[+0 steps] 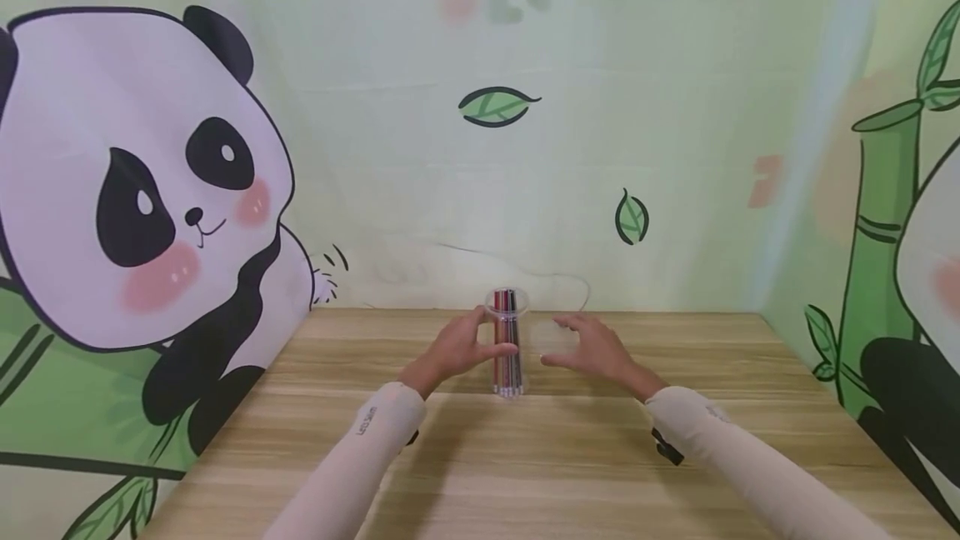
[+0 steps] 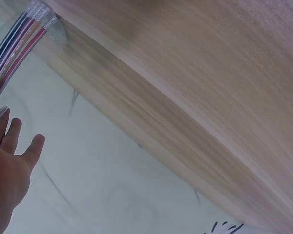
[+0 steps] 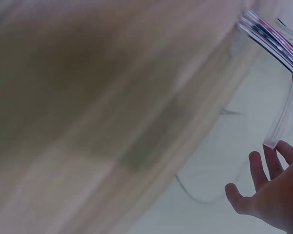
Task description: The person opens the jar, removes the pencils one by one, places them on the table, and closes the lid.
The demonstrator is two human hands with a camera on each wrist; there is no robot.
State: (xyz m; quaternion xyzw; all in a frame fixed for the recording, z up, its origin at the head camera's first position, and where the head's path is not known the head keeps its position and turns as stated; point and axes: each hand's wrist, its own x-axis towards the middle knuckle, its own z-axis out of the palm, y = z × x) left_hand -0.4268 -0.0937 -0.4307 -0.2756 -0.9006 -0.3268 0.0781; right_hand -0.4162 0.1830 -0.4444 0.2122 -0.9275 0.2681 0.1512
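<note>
A clear plastic cylinder [image 1: 507, 357] holding several pencils [image 1: 507, 332] stands upright on the wooden table, the pencils' eraser ends at its bottom. My left hand [image 1: 459, 347] grips it from the left, thumb across the front and fingers at the side and back. The left wrist view catches the lower pencils [image 2: 18, 46] beyond the left hand [image 2: 10, 170]. Just right of the cylinder, my right hand [image 1: 596, 350] pinches a round translucent lid [image 1: 551, 338] between thumb and fingers. Edge-on in the right wrist view, the lid [image 3: 282, 119] meets the fingertips [image 3: 271, 151].
The wooden table [image 1: 525, 473] runs back to a printed cloth backdrop [image 1: 375, 148] with pandas, leaves and bamboo. A thin dark line [image 1: 517, 263] curves across the backdrop behind the cylinder. Dark bands [image 1: 666, 446] show at both sleeve cuffs.
</note>
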